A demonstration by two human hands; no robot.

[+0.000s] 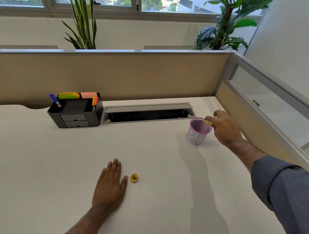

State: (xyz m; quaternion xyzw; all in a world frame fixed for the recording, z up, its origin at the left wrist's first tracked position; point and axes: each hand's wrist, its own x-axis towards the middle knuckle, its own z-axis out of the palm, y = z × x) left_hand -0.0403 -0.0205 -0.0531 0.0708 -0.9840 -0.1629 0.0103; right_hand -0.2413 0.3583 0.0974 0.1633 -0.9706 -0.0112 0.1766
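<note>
A purple mesh cup point(198, 132) with a white paper label stands on the white desk point(64, 163) at the right. My right hand point(224, 128) hovers at the cup's right rim and pinches a small yellow clip point(208, 122) over the opening. My left hand point(110, 185) lies flat on the desk, fingers straight, holding nothing. A small round yellow sharpener point(134, 178) sits on the desk just right of my left thumb, apart from it.
A black desk organiser point(76, 116) with markers and sticky notes stands at the back left. Beside it is a grey cable tray slot point(146, 113) in the desk. Beige partition panels point(113, 76) close the back and right sides.
</note>
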